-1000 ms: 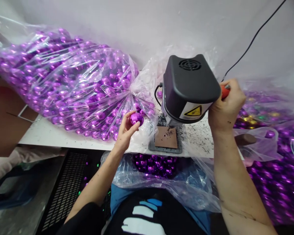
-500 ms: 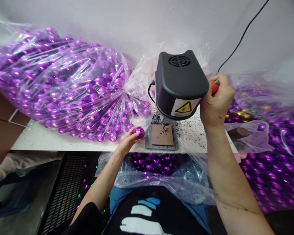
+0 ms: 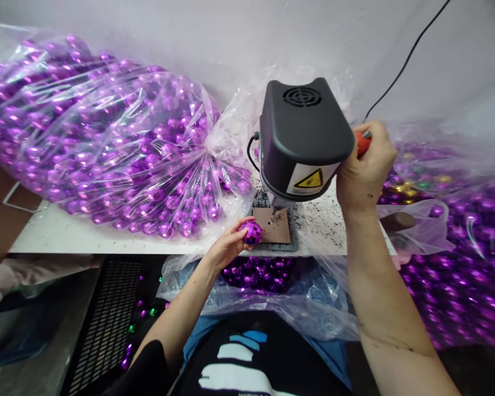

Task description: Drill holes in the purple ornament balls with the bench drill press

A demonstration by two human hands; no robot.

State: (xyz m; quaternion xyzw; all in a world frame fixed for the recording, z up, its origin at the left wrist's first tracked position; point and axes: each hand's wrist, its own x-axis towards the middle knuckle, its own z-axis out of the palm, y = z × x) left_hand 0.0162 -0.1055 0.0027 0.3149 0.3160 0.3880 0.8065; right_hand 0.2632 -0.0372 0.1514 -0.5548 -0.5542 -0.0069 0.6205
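Observation:
My left hand (image 3: pixel 230 247) pinches a purple faceted ball (image 3: pixel 251 231) at the left edge of the small brown drill plate (image 3: pixel 277 225). Above the plate stands a black bench drill (image 3: pixel 303 140) with a yellow warning label. My right hand (image 3: pixel 365 168) is wrapped round the drill's red lever handle (image 3: pixel 362 144) on its right side. The drill bit itself is hidden under the black housing.
A big clear bag of purple balls (image 3: pixel 107 148) lies on the white table (image 3: pixel 66 234) at the left. Another open bag of purple balls (image 3: pixel 264 275) sits in my lap below the table edge. More bagged balls (image 3: pixel 457 247) pile up at the right. Black shavings dot the table.
My left hand has carried the purple ball down and to the right, from beside the big bag to the edge of the drill plate. My right hand has stayed on the red handle.

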